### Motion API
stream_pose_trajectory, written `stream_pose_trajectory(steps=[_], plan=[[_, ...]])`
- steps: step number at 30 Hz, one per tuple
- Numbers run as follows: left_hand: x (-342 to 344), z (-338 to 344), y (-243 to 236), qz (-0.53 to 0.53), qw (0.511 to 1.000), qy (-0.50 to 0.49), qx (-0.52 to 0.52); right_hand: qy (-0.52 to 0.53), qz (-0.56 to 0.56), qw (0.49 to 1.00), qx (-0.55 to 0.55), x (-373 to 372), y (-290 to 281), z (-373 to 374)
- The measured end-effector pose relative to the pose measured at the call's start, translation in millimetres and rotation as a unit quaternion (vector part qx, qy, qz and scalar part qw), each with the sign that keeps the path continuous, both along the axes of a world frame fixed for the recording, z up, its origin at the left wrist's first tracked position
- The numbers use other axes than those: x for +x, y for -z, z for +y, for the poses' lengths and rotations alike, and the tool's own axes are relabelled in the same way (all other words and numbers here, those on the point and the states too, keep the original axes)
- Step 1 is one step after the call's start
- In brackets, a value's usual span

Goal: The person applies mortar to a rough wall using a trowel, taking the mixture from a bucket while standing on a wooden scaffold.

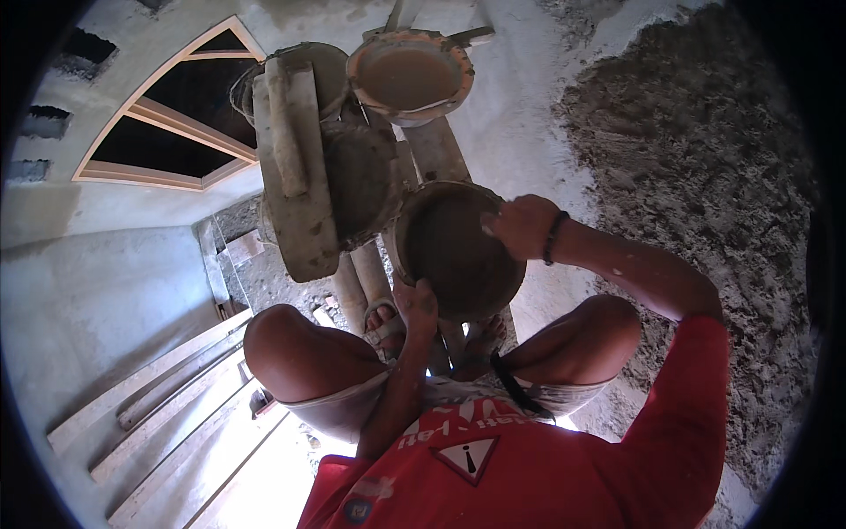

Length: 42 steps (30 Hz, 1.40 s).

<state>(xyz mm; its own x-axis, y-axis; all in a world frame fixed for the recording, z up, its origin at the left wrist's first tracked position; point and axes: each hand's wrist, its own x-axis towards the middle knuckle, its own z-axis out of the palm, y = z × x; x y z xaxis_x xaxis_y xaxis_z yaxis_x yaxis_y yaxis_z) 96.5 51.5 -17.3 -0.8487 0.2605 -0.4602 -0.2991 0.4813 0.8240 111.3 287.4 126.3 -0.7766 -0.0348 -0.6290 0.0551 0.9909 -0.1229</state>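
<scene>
A round bucket [463, 256] of grey-brown mortar stands in front of me, close to my knees. My left hand [416, 304] is closed on its near-left rim, thumb up along the edge. My right hand [524, 227] is closed over the rim on the right, some fingers reaching inside; its far side is hidden. Just left of this bucket is another mortar-coated bucket [361, 181]. A long wooden plastering float [304, 203] with a thick handle lies across that one and the bucket [326, 75] behind it. Neither hand touches the float.
A basin [410, 75] with an orange-brown rim and murky liquid stands at the back. Wooden planks [436, 150] run under the containers. Rough wet plaster [696, 159] covers the wall at right. A wood-framed window [176, 115] is at left, with several boards [159, 379] below.
</scene>
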Motion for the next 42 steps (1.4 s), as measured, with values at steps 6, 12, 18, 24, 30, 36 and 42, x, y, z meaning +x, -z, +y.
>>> stream_pose_trajectory(steps=[6,12,18,24,30,36,42], plan=[[2.6,1.4,0.8,-0.011,0.999,-0.015,0.027,-0.043,0.025,0.999,0.0,28.8,71.9,-38.3],[5.1,-4.2,16.5,-0.001,1.0,0.007,0.018,-0.124,-0.085,0.989,-0.012,40.6,30.3,-44.7],[4.0,-0.4,15.3,0.062,0.998,-0.014,0.005,-0.083,-0.017,0.991,0.102,-14.5,-27.6,-18.3],[-1.2,9.9,-13.2,0.0,1.0,0.0,0.017,-0.069,-0.137,0.971,0.184,-39.1,35.1,-49.6],[-3.6,12.3,-28.0,-0.075,0.997,-0.011,0.005,-0.246,-0.244,0.935,0.069,-35.3,94.1,-20.0],[3.0,13.4,-7.8,-0.044,0.999,-0.004,-0.028,-0.232,-0.3,0.907,-0.183,-11.2,159.8,27.2],[-2.5,14.7,-6.5,-0.087,0.992,0.004,-0.094,0.097,-0.124,0.955,-0.251,6.4,37.2,21.8]])
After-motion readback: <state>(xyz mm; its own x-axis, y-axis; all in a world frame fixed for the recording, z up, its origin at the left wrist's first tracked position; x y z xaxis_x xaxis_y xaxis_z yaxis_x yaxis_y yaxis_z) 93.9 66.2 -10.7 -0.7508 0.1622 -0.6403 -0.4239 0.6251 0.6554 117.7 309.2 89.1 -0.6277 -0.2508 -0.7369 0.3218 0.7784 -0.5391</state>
